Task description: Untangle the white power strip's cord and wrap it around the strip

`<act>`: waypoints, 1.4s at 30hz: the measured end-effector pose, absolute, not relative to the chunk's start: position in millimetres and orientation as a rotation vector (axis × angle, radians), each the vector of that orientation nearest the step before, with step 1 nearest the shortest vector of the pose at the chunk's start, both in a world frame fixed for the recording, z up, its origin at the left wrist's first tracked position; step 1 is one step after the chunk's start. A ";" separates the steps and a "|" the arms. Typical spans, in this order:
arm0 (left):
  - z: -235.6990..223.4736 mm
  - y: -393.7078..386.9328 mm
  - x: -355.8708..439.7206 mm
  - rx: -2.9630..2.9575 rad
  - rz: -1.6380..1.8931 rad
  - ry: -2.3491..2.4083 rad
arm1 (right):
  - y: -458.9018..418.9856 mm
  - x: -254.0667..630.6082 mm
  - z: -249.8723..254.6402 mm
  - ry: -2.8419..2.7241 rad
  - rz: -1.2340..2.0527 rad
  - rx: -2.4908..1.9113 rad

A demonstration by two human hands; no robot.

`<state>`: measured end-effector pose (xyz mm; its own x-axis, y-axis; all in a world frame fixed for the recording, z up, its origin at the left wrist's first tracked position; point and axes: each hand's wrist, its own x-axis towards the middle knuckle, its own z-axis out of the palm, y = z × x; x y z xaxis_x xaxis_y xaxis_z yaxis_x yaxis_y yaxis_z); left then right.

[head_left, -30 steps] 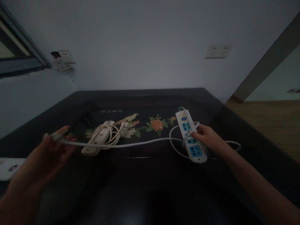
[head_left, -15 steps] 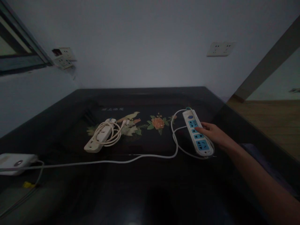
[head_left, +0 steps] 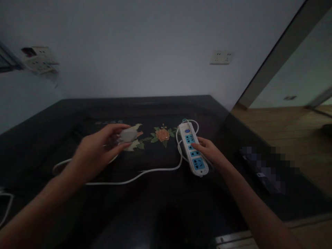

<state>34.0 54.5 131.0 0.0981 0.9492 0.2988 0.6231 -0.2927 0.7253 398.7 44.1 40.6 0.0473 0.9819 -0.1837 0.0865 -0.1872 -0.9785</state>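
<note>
My left hand [head_left: 92, 147] has a pale plug [head_left: 129, 135] pinched between thumb and fingers, blurry, above the tabletop [head_left: 142, 211]. My right hand [head_left: 209, 150] grips the right edge of the power strip [head_left: 187, 132], thumb on top; strip sits right of the painted flower [head_left: 162, 135].

Risks, my guess: the white cord [head_left: 155, 169] loops beside the strip, so a hard pull could snag it or twist the strip. Glossy surface, so the strip might slide if the right grip loosens. Plug could slip from a fingertip hold.

Count: two hands, one plug, one power strip with four blue panels as far as I can tell, one right wall socket plate [head_left: 221, 57] with two outlets. Left wall sockets [head_left: 43, 53] too blurred to count. Can't tell whether the cord reaches the plug; forearm blocks it.
</note>
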 end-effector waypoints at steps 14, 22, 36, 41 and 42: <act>-11.7 155.7 171.0 2.473 0.624 1.352 | 43.2 406.1 29.9 -1.083 1.289 -1.391; -17.4 156.4 174.2 2.591 0.639 1.447 | 40.6 405.2 31.1 -1.059 1.315 -1.385; 20.2 54.6 183.9 2.334 0.174 0.894 | 39.7 417.3 35.6 -1.022 1.235 -1.358; 53.8 96.0 152.8 2.170 0.367 0.965 | 37.2 423.3 39.8 -1.062 1.211 -1.410; 62.2 103.4 144.4 2.148 0.397 0.994 | 37.0 424.7 40.3 -1.067 1.201 -1.421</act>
<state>144.4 103.4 62.2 0.6544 0.7558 -0.0227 0.5325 -0.4392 0.7236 424.7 37.0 40.3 0.1341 0.9788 -0.1547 0.0380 -0.1611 -0.9862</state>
